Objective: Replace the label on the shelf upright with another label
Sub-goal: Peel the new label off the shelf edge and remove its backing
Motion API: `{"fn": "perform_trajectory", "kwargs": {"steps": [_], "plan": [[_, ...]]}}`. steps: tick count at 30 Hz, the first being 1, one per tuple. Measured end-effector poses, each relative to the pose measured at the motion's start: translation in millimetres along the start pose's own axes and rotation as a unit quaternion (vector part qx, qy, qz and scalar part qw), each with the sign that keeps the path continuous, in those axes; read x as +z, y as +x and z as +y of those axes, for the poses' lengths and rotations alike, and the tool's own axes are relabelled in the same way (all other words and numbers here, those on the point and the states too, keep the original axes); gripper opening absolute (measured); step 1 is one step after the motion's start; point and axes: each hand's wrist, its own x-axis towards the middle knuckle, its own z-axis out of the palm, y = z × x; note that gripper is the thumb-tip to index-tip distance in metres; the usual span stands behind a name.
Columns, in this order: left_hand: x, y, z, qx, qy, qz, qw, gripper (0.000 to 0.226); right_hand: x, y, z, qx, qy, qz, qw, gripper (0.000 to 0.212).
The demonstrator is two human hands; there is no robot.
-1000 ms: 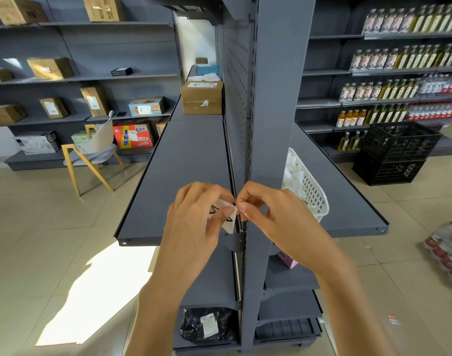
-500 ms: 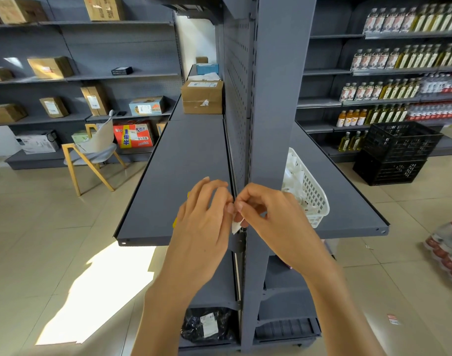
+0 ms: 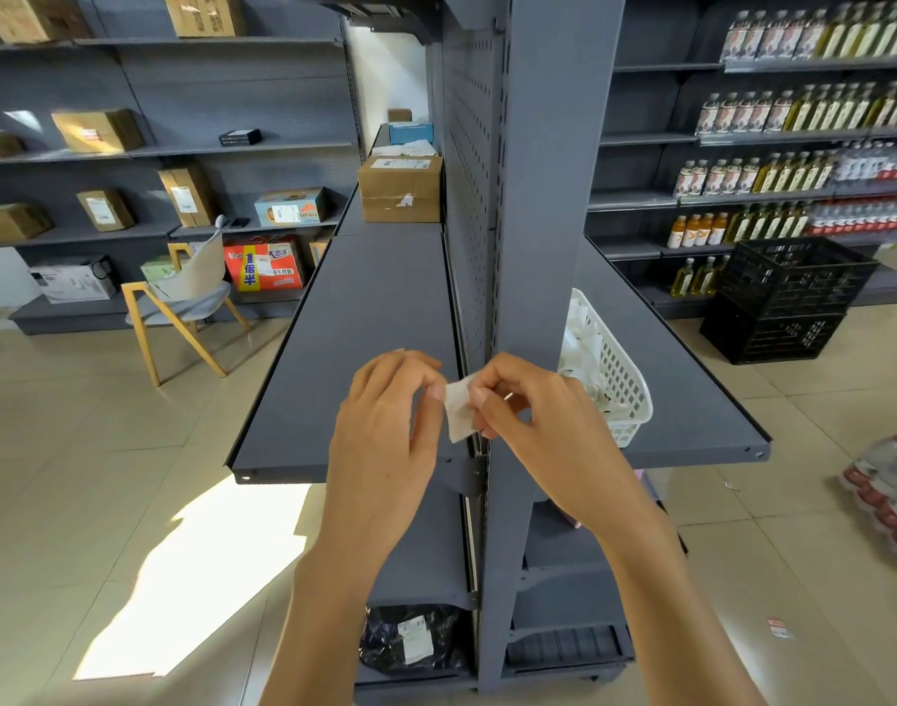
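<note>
Two bare hands meet in front of the tall grey metal shelf upright (image 3: 533, 196), which stands between two long grey metal shelves (image 3: 365, 318). On the shelf at the right sits a white plastic lattice basket (image 3: 622, 384) with white pieces inside. The left hand (image 3: 385, 440) and the right hand (image 3: 533, 425) both have their grip closed on one small white paper label (image 3: 457, 411), held just beside the upright's left edge. I cannot tell if the label's backing is already off. I think the step is peeling or preparing this label. To do it well, pinch only the corners, keep the sticky side away from the fingers, and then press it flat and straight on the upright's face.
</note>
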Motion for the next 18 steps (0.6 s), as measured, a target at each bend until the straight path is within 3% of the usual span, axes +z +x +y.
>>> {"fn": "perform_trajectory", "kwargs": {"steps": [8,18], "plan": [[-4,3,4,-0.053,-0.119,0.019,0.991,0.015,0,2,8,0.014,0.034,0.000,0.999,0.018],[-18,17,7,-0.027,-0.116,0.050,0.992,0.018,-18,-2,10,0.041,0.082,-0.020,0.996,0.023]]}}
